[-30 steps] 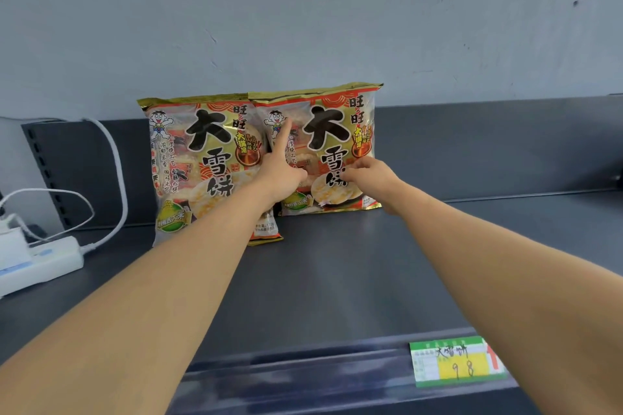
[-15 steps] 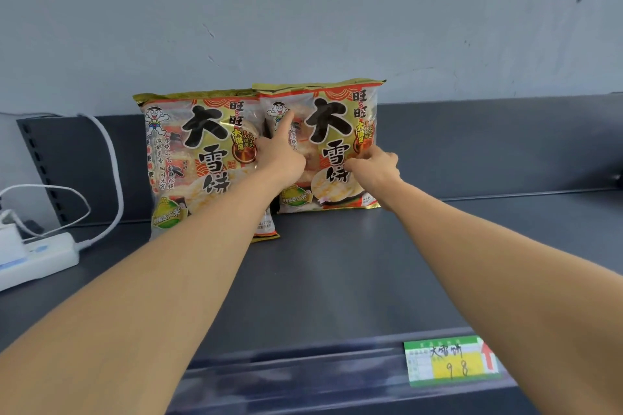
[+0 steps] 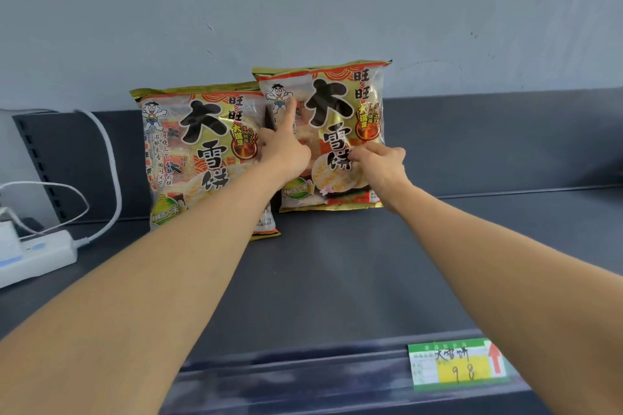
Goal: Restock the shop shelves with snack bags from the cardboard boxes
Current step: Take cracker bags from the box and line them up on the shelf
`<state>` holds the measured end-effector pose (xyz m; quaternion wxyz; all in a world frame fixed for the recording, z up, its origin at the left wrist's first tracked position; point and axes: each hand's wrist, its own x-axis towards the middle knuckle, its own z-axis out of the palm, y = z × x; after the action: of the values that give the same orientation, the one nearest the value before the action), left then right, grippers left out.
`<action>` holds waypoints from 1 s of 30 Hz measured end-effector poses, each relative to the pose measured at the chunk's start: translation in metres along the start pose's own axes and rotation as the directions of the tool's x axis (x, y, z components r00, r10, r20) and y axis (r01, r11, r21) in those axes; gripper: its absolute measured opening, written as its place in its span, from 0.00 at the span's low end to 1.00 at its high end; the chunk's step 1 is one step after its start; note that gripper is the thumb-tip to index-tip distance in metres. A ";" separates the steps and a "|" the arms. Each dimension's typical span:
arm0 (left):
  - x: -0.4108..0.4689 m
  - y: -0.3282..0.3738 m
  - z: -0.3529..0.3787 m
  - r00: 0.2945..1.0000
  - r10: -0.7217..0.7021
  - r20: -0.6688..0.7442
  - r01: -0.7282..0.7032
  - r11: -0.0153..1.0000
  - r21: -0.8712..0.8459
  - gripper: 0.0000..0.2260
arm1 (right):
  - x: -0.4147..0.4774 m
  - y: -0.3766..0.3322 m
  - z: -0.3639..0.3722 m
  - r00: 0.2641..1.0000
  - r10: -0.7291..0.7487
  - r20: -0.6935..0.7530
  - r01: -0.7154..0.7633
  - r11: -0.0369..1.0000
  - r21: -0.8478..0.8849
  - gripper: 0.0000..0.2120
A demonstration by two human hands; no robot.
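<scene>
Two snack bags are standing upright at the back of the dark shelf [image 3: 337,280], side by side. The right bag [image 3: 340,101] is standing a little further back than the left bag [image 3: 202,135]. The left hand [image 3: 283,153] is pressing one straight index finger on the right bag's upper left part, with the other fingers folded and holding nothing. The right hand [image 3: 382,167] is touching the same bag's middle with bent fingertips; whether they are pinching it, one cannot tell.

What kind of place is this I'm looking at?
Probably a small shop: a dark grey metal shelf carries a green and yellow handwritten price tag on its front rail, and two matching gold and red snack bags stand at the back.
</scene>
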<state>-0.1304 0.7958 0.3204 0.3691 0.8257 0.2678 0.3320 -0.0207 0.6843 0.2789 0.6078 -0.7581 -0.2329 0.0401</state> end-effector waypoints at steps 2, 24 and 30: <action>0.002 0.000 0.003 1.000 -0.009 -0.007 0.009 0.999 0.044 0.40 | 0.001 0.003 0.000 1.000 -0.013 0.002 0.013 1.000 -0.021 0.11; -0.030 0.001 -0.007 0.993 -0.048 0.107 0.040 0.996 0.077 0.38 | -0.029 -0.005 -0.015 0.997 -0.077 0.015 0.078 0.954 -0.289 0.14; -0.031 0.005 -0.017 0.987 0.008 0.162 -0.007 1.000 -0.008 0.37 | -0.036 -0.011 -0.021 0.994 -0.070 0.078 0.087 0.966 -0.242 0.11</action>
<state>-0.1622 0.7790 0.3218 0.3914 0.8496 0.2326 0.2662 -0.0484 0.6525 0.2872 0.5022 -0.8157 -0.2868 0.0128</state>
